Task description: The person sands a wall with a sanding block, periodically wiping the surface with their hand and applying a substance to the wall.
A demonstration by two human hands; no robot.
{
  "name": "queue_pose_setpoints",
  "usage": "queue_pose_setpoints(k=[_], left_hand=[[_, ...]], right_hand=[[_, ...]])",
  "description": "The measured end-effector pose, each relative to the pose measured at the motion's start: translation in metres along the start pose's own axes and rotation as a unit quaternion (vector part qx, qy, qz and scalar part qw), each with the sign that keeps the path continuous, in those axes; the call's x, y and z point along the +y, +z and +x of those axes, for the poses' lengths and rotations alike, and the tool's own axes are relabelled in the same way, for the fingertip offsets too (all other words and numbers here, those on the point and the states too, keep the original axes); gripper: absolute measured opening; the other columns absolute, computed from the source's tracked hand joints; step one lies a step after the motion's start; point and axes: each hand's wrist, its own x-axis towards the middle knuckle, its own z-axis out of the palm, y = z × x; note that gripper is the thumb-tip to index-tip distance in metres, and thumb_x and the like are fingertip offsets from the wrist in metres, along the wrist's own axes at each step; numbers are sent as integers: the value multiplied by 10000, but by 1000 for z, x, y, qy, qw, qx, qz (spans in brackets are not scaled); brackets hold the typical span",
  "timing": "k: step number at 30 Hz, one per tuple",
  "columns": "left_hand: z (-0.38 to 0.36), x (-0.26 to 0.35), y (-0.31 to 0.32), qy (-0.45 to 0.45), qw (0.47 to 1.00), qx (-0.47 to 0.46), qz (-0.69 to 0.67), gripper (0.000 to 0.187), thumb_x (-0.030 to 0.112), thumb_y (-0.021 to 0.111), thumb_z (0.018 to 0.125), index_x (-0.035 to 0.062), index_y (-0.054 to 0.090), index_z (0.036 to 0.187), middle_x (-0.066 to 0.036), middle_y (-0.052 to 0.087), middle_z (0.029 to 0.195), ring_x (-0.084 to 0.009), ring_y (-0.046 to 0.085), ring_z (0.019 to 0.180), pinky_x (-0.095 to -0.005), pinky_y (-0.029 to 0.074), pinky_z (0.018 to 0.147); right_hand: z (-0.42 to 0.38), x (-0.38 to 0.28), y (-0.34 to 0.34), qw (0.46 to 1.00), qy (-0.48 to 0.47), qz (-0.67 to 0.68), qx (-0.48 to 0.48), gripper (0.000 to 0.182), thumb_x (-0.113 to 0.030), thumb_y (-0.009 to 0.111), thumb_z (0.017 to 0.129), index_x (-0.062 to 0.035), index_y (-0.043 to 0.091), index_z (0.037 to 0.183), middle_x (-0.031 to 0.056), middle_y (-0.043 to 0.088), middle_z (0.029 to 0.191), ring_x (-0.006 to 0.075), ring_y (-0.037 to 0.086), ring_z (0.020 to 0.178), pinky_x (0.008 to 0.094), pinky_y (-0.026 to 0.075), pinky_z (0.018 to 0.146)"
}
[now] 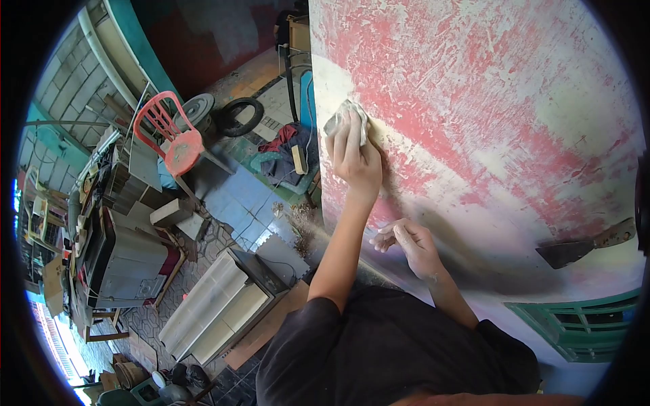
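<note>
My left hand [355, 159] presses a crumpled, dusty greyish-white sheet [336, 124] against the wall [460, 95], close to its left edge. It looks like worn sandpaper, though cloth cannot be ruled out. Patches of red paint and pale filler cover the wall. Lower down, my right hand [414, 249] is in front of the wall, dusty, with loosely bent fingers and nothing visible in them. Farther right, a scraper [567, 254] with a dark blade and worn handle appears against the wall's lower part.
A green window grille [582, 325] is at lower right. On the left stand a red plastic chair [184, 150], a white appliance [128, 260] and a long pale cabinet [220, 308]. A black tyre [242, 116] and piled clothes [288, 159] lie farther back. Debris [298, 227] litters the floor.
</note>
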Motion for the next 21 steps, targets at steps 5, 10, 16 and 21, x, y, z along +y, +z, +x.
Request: queue_pose_setpoints(k=[5,10,16,21], left_hand=[[52,-28,21,-1,999,21,29,278,-53,728,905,-5,766,1176,-123,741,969,-283,641,869,-387,510,766],[21,-8,12,-26,1000,1,9,352,-75,717,870,-17,748,1216,-174,745,1109,-342,662,983,-405,523,861],[19,-3,8,-3,1000,-1,-14,290,-60,730,878,-14,774,1161,-136,744,960,-304,635,856,-407,503,805],[85,-19,29,-50,998,13,-27,346,-66,692,863,-7,746,1199,-168,721,1048,-352,625,937,-448,488,845]], right_hand=[[4,-8,0,1000,-9,-6,12,330,-188,416,1152,28,665,1158,166,763,1069,189,711,931,350,565,858],[-3,-4,1,999,-22,11,21,339,-190,408,1154,32,665,1151,172,760,1062,192,707,917,349,563,852],[-7,-3,3,1000,-3,7,24,366,-197,367,1165,34,650,1138,179,729,1025,222,697,917,375,558,831],[-6,-16,6,999,-43,11,28,334,-177,403,1154,33,663,1139,178,758,1059,194,708,922,347,563,851]])
